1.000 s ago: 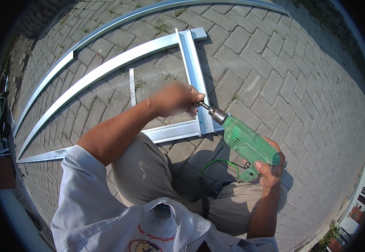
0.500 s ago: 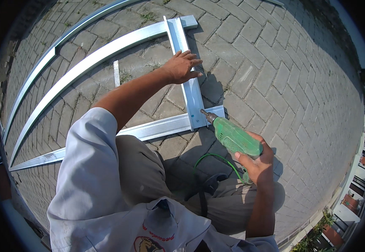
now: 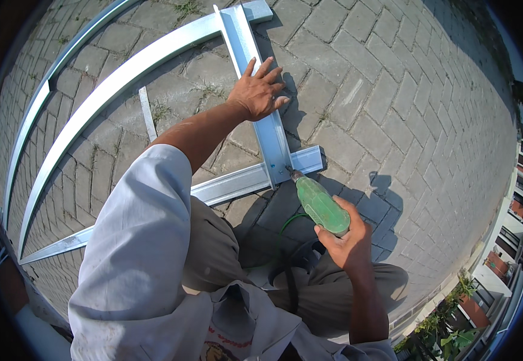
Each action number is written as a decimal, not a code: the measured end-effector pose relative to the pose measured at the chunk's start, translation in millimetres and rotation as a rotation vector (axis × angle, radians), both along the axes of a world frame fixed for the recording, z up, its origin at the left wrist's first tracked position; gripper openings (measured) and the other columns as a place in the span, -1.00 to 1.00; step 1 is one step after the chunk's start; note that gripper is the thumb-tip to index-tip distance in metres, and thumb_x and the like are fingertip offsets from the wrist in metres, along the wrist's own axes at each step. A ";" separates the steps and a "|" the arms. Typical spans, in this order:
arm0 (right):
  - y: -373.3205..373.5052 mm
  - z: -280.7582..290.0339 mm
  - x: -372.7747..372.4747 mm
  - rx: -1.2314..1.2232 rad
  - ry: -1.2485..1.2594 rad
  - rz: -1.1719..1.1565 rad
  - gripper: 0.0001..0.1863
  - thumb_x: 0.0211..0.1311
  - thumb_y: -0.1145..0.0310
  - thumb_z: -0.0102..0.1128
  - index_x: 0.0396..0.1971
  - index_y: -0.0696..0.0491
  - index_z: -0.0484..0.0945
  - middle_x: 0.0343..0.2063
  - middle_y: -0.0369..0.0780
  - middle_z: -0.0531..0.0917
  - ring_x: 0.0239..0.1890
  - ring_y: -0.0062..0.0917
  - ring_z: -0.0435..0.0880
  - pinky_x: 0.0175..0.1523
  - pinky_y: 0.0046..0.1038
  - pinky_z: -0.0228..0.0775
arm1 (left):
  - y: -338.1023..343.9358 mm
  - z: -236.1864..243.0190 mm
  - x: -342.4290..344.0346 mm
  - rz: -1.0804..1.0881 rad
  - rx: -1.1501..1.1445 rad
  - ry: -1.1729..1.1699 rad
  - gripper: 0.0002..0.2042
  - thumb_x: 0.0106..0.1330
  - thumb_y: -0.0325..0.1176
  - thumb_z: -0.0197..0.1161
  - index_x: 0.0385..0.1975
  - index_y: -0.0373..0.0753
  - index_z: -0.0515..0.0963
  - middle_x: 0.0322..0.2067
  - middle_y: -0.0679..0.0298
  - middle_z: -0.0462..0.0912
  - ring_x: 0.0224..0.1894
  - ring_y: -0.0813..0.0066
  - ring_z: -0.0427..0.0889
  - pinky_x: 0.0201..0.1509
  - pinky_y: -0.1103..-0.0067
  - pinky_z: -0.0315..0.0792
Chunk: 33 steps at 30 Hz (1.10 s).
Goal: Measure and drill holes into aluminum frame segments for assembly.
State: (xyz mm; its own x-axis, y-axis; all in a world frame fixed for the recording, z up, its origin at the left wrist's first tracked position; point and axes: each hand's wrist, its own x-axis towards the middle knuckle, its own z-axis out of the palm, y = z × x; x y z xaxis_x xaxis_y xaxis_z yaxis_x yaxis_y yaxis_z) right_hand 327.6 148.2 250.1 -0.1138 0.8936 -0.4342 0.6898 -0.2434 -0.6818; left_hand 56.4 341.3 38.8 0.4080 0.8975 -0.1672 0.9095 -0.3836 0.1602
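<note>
My right hand (image 3: 347,237) grips a green electric drill (image 3: 320,206) by its rear end and handle. The drill's tip meets the near end of a silver metal crosspiece (image 3: 276,144), where that piece lies over a long straight metal channel (image 3: 231,184). A small screw or mark shows beside the tip. With fingers spread, my left hand (image 3: 258,94) rests on the crosspiece farther up. The crosspiece's far end overlaps a curved metal channel (image 3: 114,78), which joins the straight one in a point at the left. Part of the straight channel is hidden behind my left sleeve.
Grey paving bricks (image 3: 358,114) form the ground. Another curved metal length (image 3: 50,81) lies beyond the frame at the far left, and a short metal strip (image 3: 146,108) lies inside the frame. A green cord (image 3: 291,221) runs below the drill near my knees.
My right hand has brought the drill left and more upright, its tip now in from the crosspiece's edge. My left hand stays on the crosspiece. The whole view has shifted slightly.
</note>
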 end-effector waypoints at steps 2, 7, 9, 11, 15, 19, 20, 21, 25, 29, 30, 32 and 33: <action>1.7 1.0 -2.7 -0.030 0.010 -0.023 -0.33 0.03 0.40 0.54 0.19 0.22 0.52 -0.15 0.05 0.76 -0.10 -0.25 0.82 0.03 -0.30 0.62 | 0.3 1.6 -0.4 0.005 0.009 0.010 -0.35 0.56 0.28 -0.34 0.37 0.08 0.49 0.54 0.23 0.18 0.65 0.17 -0.17 0.69 0.05 -0.39; 6.1 3.9 -12.0 -0.092 -0.001 -0.039 -0.31 0.03 0.40 0.54 0.21 0.20 0.51 -0.11 0.05 0.75 -0.06 -0.22 0.81 0.04 -0.29 0.62 | -1.1 0.7 -3.5 0.004 0.005 0.004 -0.35 0.56 0.28 -0.34 0.36 0.07 0.50 0.52 0.23 0.20 0.65 0.17 -0.16 0.68 0.03 -0.39; 5.1 3.0 -13.4 -0.074 -0.020 -0.019 -0.30 0.03 0.40 0.55 0.23 0.17 0.50 -0.08 0.06 0.73 -0.05 -0.14 0.80 0.04 -0.26 0.62 | -0.4 -0.5 -2.8 0.003 0.005 -0.005 -0.35 0.56 0.28 -0.33 0.36 0.06 0.50 0.52 0.22 0.21 0.65 0.17 -0.16 0.68 0.03 -0.39; 5.9 2.4 -14.7 -0.065 -0.044 -0.003 -0.30 0.02 0.40 0.55 0.23 0.16 0.50 -0.08 0.07 0.73 -0.05 -0.10 0.79 0.04 -0.24 0.62 | 0.0 -1.1 -2.8 0.004 0.005 -0.010 -0.36 0.57 0.27 -0.31 0.36 0.04 0.50 0.51 0.22 0.22 0.65 0.17 -0.16 0.68 0.02 -0.39; 10.4 6.4 -18.8 -0.099 -0.089 0.013 -0.29 0.02 0.38 0.56 0.22 0.13 0.50 -0.08 0.07 0.72 -0.05 -0.03 0.77 0.04 -0.19 0.62 | 1.7 3.4 -2.6 0.002 -0.011 -0.010 -0.37 0.57 0.25 -0.28 0.36 0.03 0.50 0.51 0.22 0.23 0.65 0.17 -0.16 0.68 0.01 -0.39; 14.8 14.6 -22.7 -0.073 -0.151 0.048 -0.29 0.02 0.36 0.57 0.22 0.12 0.50 -0.06 0.05 0.72 -0.03 -0.03 0.76 0.06 -0.18 0.61 | 5.7 12.2 1.8 -0.007 -0.038 -0.017 -0.38 0.57 0.24 -0.25 0.36 0.02 0.50 0.51 0.22 0.23 0.65 0.15 -0.16 0.67 0.00 -0.38; 15.1 12.4 -23.8 -0.085 -0.155 0.055 -0.29 0.02 0.36 0.58 0.22 0.12 0.50 -0.05 0.05 0.72 -0.02 -0.02 0.75 0.06 -0.18 0.61 | 4.1 9.8 0.1 -0.001 -0.057 -0.018 -0.38 0.57 0.24 -0.24 0.35 0.02 0.50 0.51 0.22 0.23 0.65 0.15 -0.16 0.67 0.00 -0.37; 15.9 10.4 -25.0 -0.096 -0.159 0.061 -0.28 0.02 0.35 0.59 0.22 0.11 0.50 -0.04 0.05 0.71 -0.01 -0.02 0.75 0.07 -0.17 0.61 | 2.8 6.6 -1.8 0.001 -0.065 -0.017 -0.38 0.57 0.24 -0.24 0.35 0.02 0.50 0.51 0.22 0.23 0.65 0.15 -0.16 0.67 0.00 -0.37; 22.5 12.4 -30.6 -0.107 -0.188 0.084 -0.28 0.01 0.33 0.59 0.23 0.11 0.49 -0.03 0.05 0.71 0.00 -0.02 0.75 0.08 -0.18 0.60 | 2.4 3.4 -4.9 0.005 -0.061 -0.017 -0.38 0.57 0.23 -0.24 0.35 0.00 0.51 0.50 0.21 0.24 0.64 0.14 -0.15 0.67 0.00 -0.36; 26.9 18.2 -35.3 -0.137 -0.214 0.084 -0.27 0.02 0.29 0.58 0.24 0.10 0.49 -0.03 0.05 0.71 0.00 -0.02 0.74 0.08 -0.18 0.60 | 3.6 5.6 -4.0 -0.007 -0.069 -0.054 -0.40 0.56 0.21 -0.20 0.35 -0.02 0.51 0.49 0.20 0.26 0.64 0.13 -0.15 0.67 -0.01 -0.36; 27.9 19.1 -36.5 -0.128 -0.222 0.091 -0.27 0.02 0.27 0.57 0.24 0.09 0.49 -0.03 0.05 0.71 -0.01 -0.02 0.74 0.08 -0.18 0.60 | 4.1 6.3 -3.4 -0.007 -0.070 -0.057 -0.40 0.56 0.21 -0.20 0.35 -0.02 0.51 0.49 0.20 0.26 0.64 0.13 -0.15 0.67 -0.01 -0.36; 36.1 22.5 -43.3 -0.156 -0.239 0.096 -0.26 0.03 0.25 0.56 0.25 0.09 0.48 -0.02 0.06 0.71 -0.01 -0.02 0.74 0.09 -0.16 0.60 | 4.1 6.9 -2.7 -0.007 -0.077 -0.042 -0.41 0.56 0.19 -0.17 0.34 -0.03 0.52 0.49 0.19 0.26 0.64 0.12 -0.14 0.66 -0.03 -0.35; 39.1 23.4 -46.0 -0.183 -0.254 0.103 -0.26 0.04 0.23 0.55 0.25 0.09 0.48 -0.01 0.06 0.70 0.00 -0.01 0.74 0.09 -0.15 0.60 | 3.8 5.5 -2.9 -0.010 -0.080 -0.044 -0.41 0.56 0.19 -0.17 0.34 -0.03 0.52 0.49 0.19 0.26 0.64 0.12 -0.14 0.66 -0.03 -0.35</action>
